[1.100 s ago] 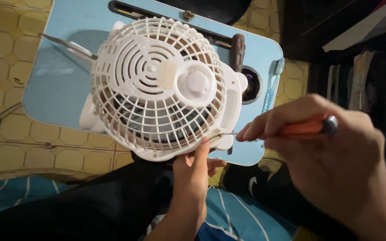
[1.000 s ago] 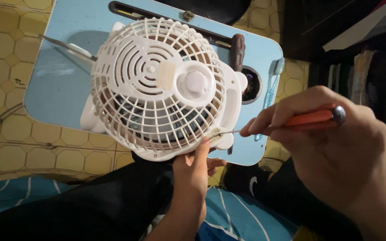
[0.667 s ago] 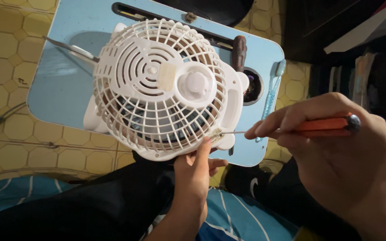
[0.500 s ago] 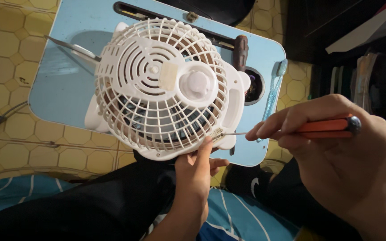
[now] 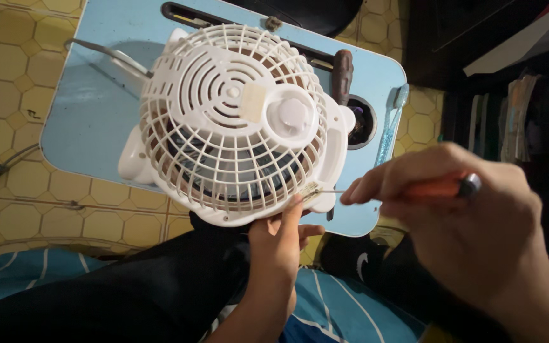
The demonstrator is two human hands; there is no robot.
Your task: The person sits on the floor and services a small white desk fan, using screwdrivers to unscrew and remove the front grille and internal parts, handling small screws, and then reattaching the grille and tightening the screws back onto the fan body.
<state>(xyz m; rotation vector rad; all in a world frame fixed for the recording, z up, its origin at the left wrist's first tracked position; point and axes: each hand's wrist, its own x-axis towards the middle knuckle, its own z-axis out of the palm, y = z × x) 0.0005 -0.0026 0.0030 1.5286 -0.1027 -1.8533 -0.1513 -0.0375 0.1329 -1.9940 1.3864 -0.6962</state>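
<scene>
Head cam looking down: my left hand (image 5: 277, 238) is cupped under the lower rim of the white fan (image 5: 236, 124), fingers pressed up against the grille, the fan resting on the light blue counter (image 5: 90, 108). My right hand (image 5: 471, 228) pinches an orange-handled screwdriver (image 5: 436, 188), its thin tip touching the fan's lower right edge. A blue toothbrush (image 5: 390, 124) lies just beside the fan.

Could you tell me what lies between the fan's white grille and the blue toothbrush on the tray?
In the head view, a dark brown tool handle and a round dark hole in the tray lie between the grille and the toothbrush.
</scene>
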